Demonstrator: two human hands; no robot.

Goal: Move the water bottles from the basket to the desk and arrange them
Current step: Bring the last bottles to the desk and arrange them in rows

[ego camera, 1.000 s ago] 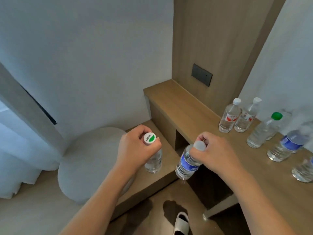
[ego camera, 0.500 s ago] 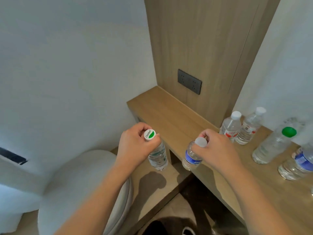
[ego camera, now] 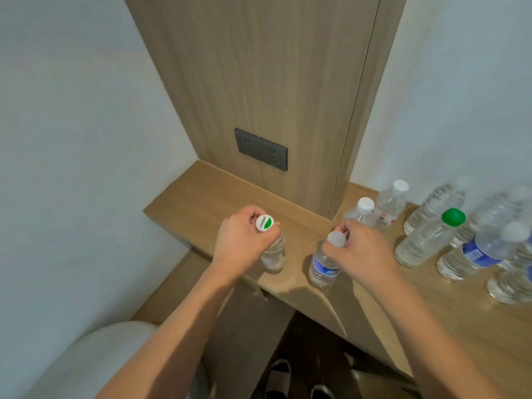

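Nearest, 2 bare forearms reach out over the front edge of the desk (ego camera: 475,326). The left hand (ego camera: 241,243) has its fingers curled round the neck of a clear bottle (ego camera: 273,254) with a white-and-green cap, gripping it just under the cap. The right hand (ego camera: 362,249) pinches the neck of a blue-label bottle (ego camera: 322,266) below its pale cap, fingers closed round it. Both bottles hang upright with their bases at or just above the wood, close to the desk's near edge; whether they already touch the surface is hard to tell from this angle.

Just beyond the right hand stand 2 white-capped bottles (ego camera: 383,205), one almost against the knuckles. Further out to that hand's right sit a green-capped bottle (ego camera: 426,240), another blue-label bottle (ego camera: 483,251) and several more, blurred, so their count is uncertain. Past the left hand the desk runs bare to the wall corner, with a dark socket plate (ego camera: 260,149) on the wooden panel (ego camera: 273,82) behind. The basket is not in view.

The risks, as I judge them: both held bottles sit so near the front edge that a release on a tilted base could tip one off towards the floor. The right hand's knuckles are close enough to the white-capped pair that opening or pulling back carelessly could knock one over, and a falling bottle could topple its neighbours in that crowded row
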